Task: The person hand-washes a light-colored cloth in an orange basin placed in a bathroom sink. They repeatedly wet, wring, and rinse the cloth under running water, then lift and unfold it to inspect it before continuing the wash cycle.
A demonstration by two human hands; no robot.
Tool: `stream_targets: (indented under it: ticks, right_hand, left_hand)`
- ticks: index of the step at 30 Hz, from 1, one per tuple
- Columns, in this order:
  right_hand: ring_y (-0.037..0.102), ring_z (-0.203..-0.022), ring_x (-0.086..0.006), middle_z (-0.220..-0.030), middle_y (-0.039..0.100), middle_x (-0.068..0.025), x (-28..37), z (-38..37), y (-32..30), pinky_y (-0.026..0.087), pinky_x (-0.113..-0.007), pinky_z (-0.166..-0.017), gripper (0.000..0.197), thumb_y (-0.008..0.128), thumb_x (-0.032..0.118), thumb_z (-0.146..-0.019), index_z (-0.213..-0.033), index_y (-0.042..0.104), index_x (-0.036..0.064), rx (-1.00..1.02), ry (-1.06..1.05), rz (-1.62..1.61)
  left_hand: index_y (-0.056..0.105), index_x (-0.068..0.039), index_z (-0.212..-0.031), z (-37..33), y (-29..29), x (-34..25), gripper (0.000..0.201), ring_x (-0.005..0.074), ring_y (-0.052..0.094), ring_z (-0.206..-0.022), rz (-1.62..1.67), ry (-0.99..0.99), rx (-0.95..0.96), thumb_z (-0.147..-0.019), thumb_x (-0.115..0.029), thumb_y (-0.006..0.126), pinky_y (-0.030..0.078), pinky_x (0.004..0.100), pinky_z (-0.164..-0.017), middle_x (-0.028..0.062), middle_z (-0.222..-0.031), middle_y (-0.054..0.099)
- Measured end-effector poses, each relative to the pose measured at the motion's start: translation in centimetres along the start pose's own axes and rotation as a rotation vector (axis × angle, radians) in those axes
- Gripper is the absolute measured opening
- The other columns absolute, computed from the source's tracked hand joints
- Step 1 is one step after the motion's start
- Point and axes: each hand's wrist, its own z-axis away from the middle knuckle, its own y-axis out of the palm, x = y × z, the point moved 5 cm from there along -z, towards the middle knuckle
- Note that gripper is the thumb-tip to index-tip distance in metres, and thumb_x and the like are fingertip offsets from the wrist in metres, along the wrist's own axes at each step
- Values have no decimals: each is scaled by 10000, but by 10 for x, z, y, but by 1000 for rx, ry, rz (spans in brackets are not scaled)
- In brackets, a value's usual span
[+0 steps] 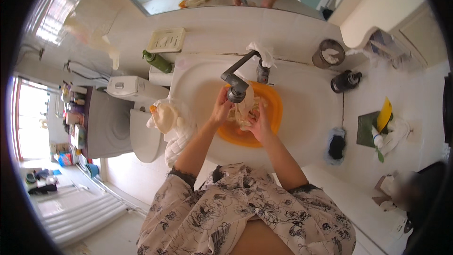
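Observation:
An orange basin point(277, 125) with water in it sits in the white sink point(302, 89). Over it hangs a wet cream cloth point(243, 108), bunched between my two hands. My left hand point(221, 107) grips the cloth's left side, its fingertips partly hidden behind the dark faucet head point(236, 93). With its fingers curled into the folds, my right hand point(259, 122) holds the lower right part. What kind of cloth item it is, I cannot tell.
Left of the sink, a cream cloth bundle point(165, 117) lies on white quilted fabric point(181, 134). A green bottle point(158, 61) and a soap dish point(166, 40) stand behind. On the right are a dark pump bottle point(346, 81), a small bin point(329, 53) and a black item on blue cloth point(335, 147).

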Motion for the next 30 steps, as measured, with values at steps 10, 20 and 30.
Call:
stream_targets:
  ticks: [10,20,30]
  right_hand:
    - [609,-767,-197,-926,586,-81,8,-24,33,514,-325,-663,474,670,277,-769,-1140,470,61,326,-25,-6]
    - [475,-1083,-234,-1319,346,-97,17,-19,55,397,-370,-901,693,680,305,-729,-1259,291,83,226,-880,865]
    - [505,-1041,-180,-1139,509,-20,-7,-32,34,416,-442,-866,618,371,645,-819,-1204,446,167,534,89,-463]
  left_hand:
    - [358,-113,-1248,37,-33,17,430,220,464,-1099,-217,-45,279,-849,-231,466,348,354,-964,53,-1159,474]
    - [529,-84,-1096,-14,-8,-1,282,169,563,-924,-30,-3,-175,-825,-142,582,471,334,-801,57,-1061,575]
    - [589,-45,-971,14,50,0,223,143,535,-886,-182,183,-188,-770,-137,619,441,305,-795,68,-1010,554]
